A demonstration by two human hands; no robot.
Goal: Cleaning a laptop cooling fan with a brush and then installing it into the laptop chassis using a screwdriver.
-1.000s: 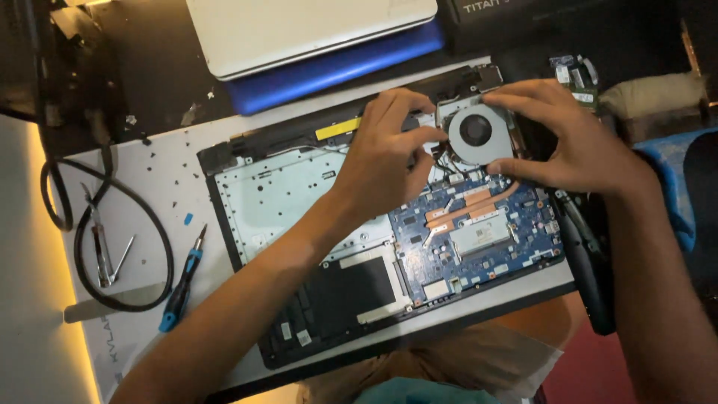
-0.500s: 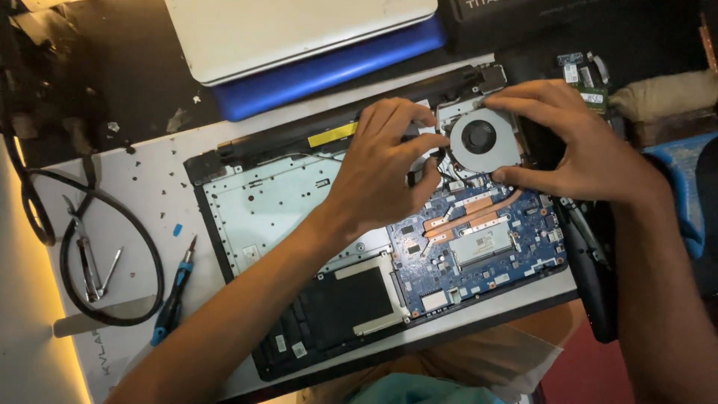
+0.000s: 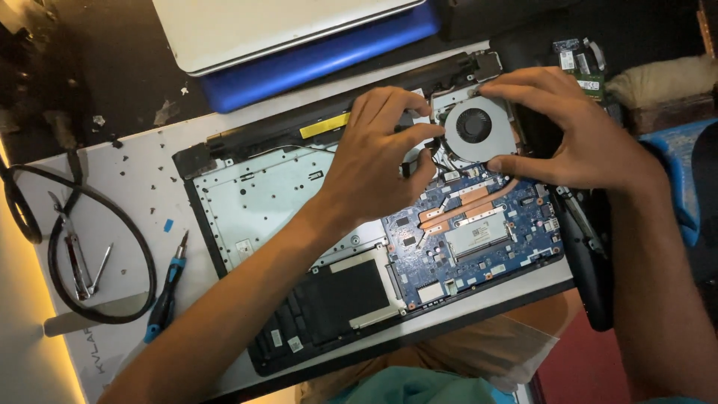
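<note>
An opened laptop base (image 3: 254, 202) lies on the white table, its blue motherboard (image 3: 486, 239) and copper heat pipe (image 3: 467, 203) exposed. A round grey cooling fan (image 3: 474, 129) sits at the board's far corner. My right hand (image 3: 580, 135) grips the fan's right side, thumb below and fingers over its top edge. My left hand (image 3: 378, 161) rests on the fan's left edge, fingertips pinched on a small black wire or connector beside it. A black battery bay (image 3: 329, 303) fills the near left of the base.
A blue-handled screwdriver (image 3: 166, 292), tweezers (image 3: 75, 254) and a black cable loop (image 3: 112, 254) lie left of the laptop. A closed white and blue laptop (image 3: 299, 37) sits behind. Small circuit boards (image 3: 580, 60) and a brush lie at far right. Loose screws dot the table.
The view has shifted slightly, so everything appears lower and to the left. Both hands stay on the fan; my left fingers have pinched closer to its left edge.
</note>
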